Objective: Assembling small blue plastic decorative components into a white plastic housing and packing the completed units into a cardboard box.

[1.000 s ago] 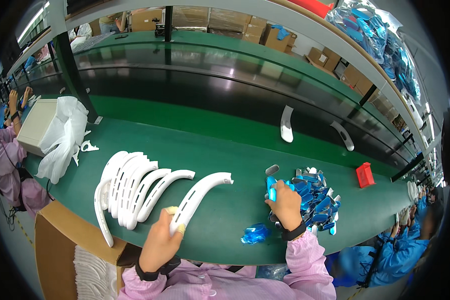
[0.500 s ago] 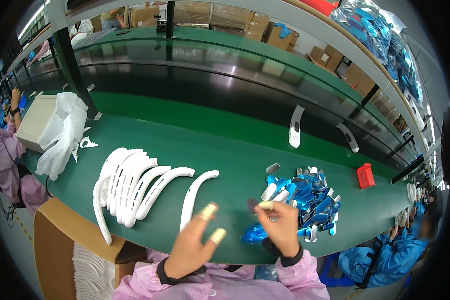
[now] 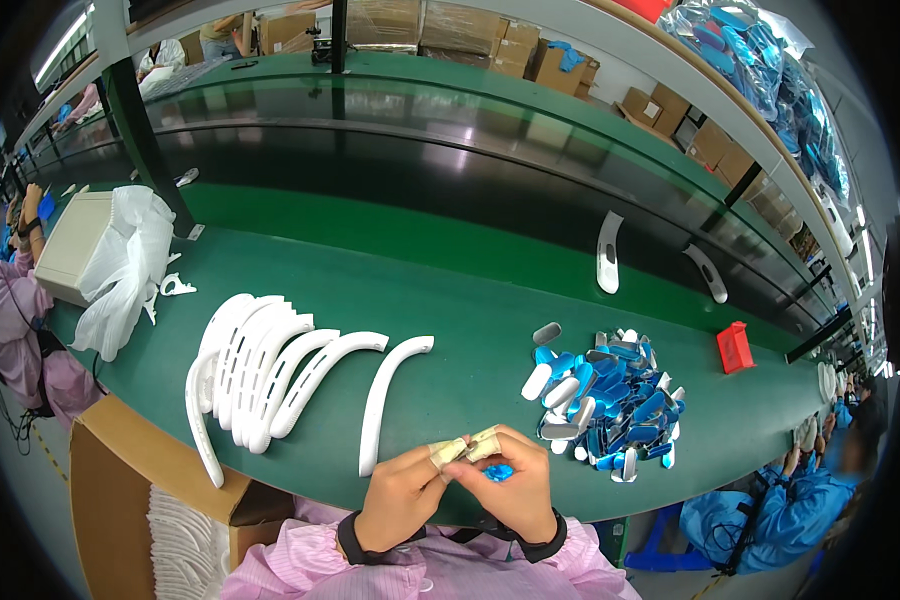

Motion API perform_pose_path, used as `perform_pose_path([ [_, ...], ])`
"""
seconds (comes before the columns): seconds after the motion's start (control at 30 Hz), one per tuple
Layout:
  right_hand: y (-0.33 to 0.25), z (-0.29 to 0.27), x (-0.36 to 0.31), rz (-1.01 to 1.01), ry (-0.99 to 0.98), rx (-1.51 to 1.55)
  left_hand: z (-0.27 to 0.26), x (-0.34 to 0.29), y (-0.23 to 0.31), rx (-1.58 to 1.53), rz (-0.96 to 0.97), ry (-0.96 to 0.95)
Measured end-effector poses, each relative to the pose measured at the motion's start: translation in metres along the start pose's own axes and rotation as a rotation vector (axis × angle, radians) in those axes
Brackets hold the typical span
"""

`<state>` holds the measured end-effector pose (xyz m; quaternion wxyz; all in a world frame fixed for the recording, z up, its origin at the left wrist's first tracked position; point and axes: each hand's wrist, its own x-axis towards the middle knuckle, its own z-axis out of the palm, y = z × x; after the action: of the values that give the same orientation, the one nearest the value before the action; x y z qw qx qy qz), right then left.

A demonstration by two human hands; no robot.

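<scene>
My left hand (image 3: 402,500) and my right hand (image 3: 518,488) meet low in the middle, over the near edge of the green table (image 3: 470,385). Both are closed, their fingertips pinched together on a small dark piece (image 3: 471,446), mostly covered by the fingers. Pale finger covers wrap several fingertips. A crumpled bit of blue film (image 3: 498,472) shows beside the right fingers. Just left of my hands lies a single curved white plastic part (image 3: 375,415). To the right is a heap of small oval pieces (image 3: 620,400), some blue-filmed, others white or silvery.
Several curved white parts (image 3: 260,370) lie overlapped at left, and more fill an open cardboard box (image 3: 120,460) below. A beige bin (image 3: 73,245) with white plastic stands far left. Two white parts (image 3: 608,255) rest on the conveyor. A red tray (image 3: 735,348) stands right.
My two hands have come together. The right moved left and down with the dark piece; the left moved right and closed from spread fingers to a pinch.
</scene>
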<state>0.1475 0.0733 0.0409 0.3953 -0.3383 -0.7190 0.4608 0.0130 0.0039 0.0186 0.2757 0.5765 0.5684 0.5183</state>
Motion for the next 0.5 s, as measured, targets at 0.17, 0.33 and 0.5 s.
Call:
perform_pose_path([
  [0.17, 0.009, 0.000, -0.003, 0.165, 0.002, 0.211, 0.005, 0.000, -0.007, 0.045, 0.091, 0.042],
  [0.33, 0.007, 0.002, -0.003, 0.218, -0.006, 0.422, 0.002, 0.000, -0.005, -0.115, -0.003, -0.050],
  [0.5, 0.025, -0.001, -0.005, 0.095, -0.108, 0.305, -0.006, -0.004, -0.013, -0.545, -0.266, -0.129],
])
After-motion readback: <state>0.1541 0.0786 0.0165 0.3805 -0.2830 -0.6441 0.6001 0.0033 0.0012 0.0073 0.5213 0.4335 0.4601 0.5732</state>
